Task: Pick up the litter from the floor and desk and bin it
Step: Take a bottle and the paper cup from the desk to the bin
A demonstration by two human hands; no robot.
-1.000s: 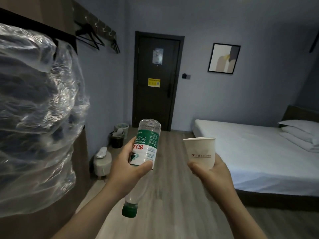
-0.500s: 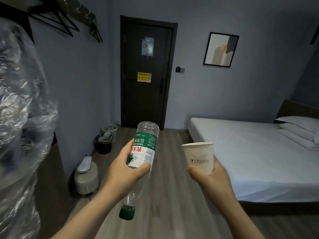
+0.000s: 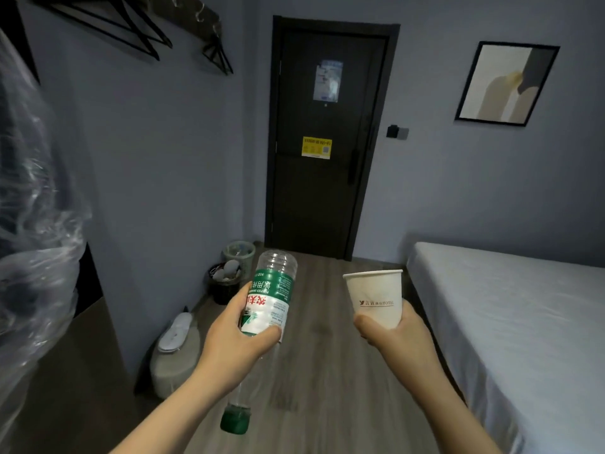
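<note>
My left hand [image 3: 234, 348] grips an empty clear plastic bottle [image 3: 273, 283] with a green and white label, held upside down so its green cap points at the floor. My right hand [image 3: 397, 339] holds a white paper cup [image 3: 375, 298] upright by its base, its mouth open upward. Ahead by the left wall stand two bins: a dark bin [image 3: 224, 288] with crumpled litter in it, and behind it a pale bin [image 3: 239, 253] with a clear liner.
A white bed [image 3: 510, 322] fills the right side. A dark shut door [image 3: 322, 142] is straight ahead. A pale round stool with a slipper on it [image 3: 173, 358] sits by the left wall. Clear plastic wrap [image 3: 29, 224] bulges at far left. Wooden floor runs between.
The view has moved forward along the floor; the door and bins are nearer and the plastic wrap has slid left. Both hands keep the bottle and cup as before.
</note>
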